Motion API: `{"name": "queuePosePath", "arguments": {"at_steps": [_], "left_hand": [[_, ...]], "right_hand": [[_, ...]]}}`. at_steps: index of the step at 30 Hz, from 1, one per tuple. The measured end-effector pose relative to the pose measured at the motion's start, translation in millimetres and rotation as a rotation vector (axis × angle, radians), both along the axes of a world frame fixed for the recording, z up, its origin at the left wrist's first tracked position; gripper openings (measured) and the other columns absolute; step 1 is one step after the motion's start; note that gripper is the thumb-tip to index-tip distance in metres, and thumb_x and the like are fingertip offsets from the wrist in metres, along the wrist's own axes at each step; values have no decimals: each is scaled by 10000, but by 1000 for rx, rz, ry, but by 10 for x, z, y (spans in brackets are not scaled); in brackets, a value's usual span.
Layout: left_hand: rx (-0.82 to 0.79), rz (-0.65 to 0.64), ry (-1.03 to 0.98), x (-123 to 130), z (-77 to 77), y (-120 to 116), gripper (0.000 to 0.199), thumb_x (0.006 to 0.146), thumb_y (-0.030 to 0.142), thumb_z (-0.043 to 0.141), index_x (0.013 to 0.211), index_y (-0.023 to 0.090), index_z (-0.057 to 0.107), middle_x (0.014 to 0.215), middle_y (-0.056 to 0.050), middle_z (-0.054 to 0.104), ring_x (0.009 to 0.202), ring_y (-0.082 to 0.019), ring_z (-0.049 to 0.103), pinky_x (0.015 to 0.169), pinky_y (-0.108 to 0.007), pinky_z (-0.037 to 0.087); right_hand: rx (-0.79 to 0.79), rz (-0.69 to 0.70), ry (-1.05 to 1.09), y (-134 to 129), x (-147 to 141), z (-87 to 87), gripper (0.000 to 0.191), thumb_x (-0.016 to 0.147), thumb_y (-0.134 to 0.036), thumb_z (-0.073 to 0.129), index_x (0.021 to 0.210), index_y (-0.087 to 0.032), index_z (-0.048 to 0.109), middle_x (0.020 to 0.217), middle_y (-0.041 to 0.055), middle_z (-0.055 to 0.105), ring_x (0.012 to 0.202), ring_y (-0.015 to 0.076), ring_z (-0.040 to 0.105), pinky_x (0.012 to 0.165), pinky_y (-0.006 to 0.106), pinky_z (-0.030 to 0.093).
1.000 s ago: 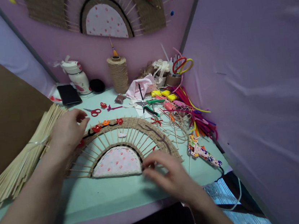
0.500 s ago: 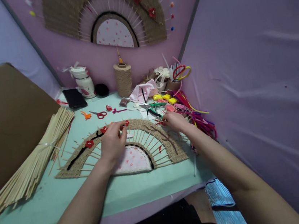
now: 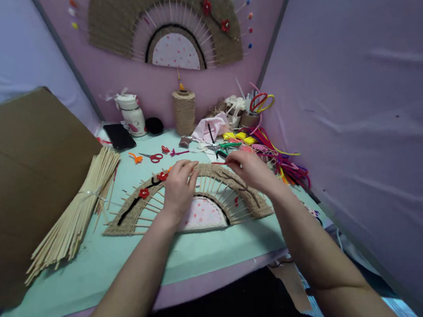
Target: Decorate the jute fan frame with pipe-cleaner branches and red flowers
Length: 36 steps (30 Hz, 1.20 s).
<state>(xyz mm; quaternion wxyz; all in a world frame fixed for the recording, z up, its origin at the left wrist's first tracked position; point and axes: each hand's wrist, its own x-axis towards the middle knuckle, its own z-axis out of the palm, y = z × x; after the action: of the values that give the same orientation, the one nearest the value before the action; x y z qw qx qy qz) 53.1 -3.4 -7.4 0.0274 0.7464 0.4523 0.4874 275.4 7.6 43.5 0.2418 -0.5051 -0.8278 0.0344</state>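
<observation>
A half-round fan (image 3: 113, 229) of woven twine and thin sticks lies flat on the table. Red flowers (image 3: 144, 193) and a black fuzzy branch (image 3: 129, 213) decorate its left side; a brown branch lies along its right. My left hand (image 3: 180, 190) rests over the fan's upper middle, thumb and fingers pinched together near the top edge; anything between them is hidden. Above the upper right edge, my right hand (image 3: 250, 170) pinches a short red pipe cleaner (image 3: 219, 163), its free end pointing left. The fan's pink-dotted centre (image 3: 205, 213) is partly covered by my left wrist.
Green-handled pliers (image 3: 229, 146), red scissors (image 3: 155, 158) and a twine spool (image 3: 185, 113) stand or lie behind the fan. Coloured pipe cleaners (image 3: 287, 167) are heaped at right. A stick bundle (image 3: 75, 211) and cardboard (image 3: 26, 186) occupy the left. Another fan (image 3: 114, 26) hangs on the back wall.
My right hand has lifted slightly off the pile side, holding the red pipe cleaner over the fan. A red flower at my left fingertips is no longer visible. The view has shifted.
</observation>
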Motion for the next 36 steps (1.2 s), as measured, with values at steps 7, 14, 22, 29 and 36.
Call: {"name": "queuePosePath", "arguments": {"at_steps": [7,14,22,29,36], "left_hand": [[-36,-118,211,-61,-62,-133,148,917,234,566,897,175,701,866,-64,712,845,-209,610,796,-351,472],[-101,-21,172,-134,-136,-153,157,914,203,545,872,183,695,850,-68,705,848,-222,603,791,-357,465],[-237,71,37,-136,-133,-135,182,909,176,475,940,176,654,848,-68,696,824,-221,626,777,-354,472],[-200,21,-39,-157,-161,-112,136,895,159,488,878,189,620,931,-76,672,912,-223,613,833,-370,473],[-193,-1,-97,-199,-189,-67,130,889,155,505,852,187,626,913,-68,668,898,-212,607,836,-350,469]], "right_hand": [[-57,149,294,-252,-484,-295,63,906,-187,568,879,-197,625,862,34,673,810,159,591,736,264,430],[-58,-3,112,-175,-306,-250,124,890,-154,542,898,-202,656,893,52,704,828,181,614,744,276,423],[-44,-303,-339,441,135,-94,237,906,-210,495,947,-186,727,1009,96,728,955,213,632,782,275,403],[-167,-247,-534,836,5,-378,215,827,-195,568,895,-196,772,988,111,738,961,238,626,795,315,387],[-241,-231,-593,1015,34,-518,188,793,-175,589,848,-173,768,1007,144,727,1015,269,600,895,379,353]]}}
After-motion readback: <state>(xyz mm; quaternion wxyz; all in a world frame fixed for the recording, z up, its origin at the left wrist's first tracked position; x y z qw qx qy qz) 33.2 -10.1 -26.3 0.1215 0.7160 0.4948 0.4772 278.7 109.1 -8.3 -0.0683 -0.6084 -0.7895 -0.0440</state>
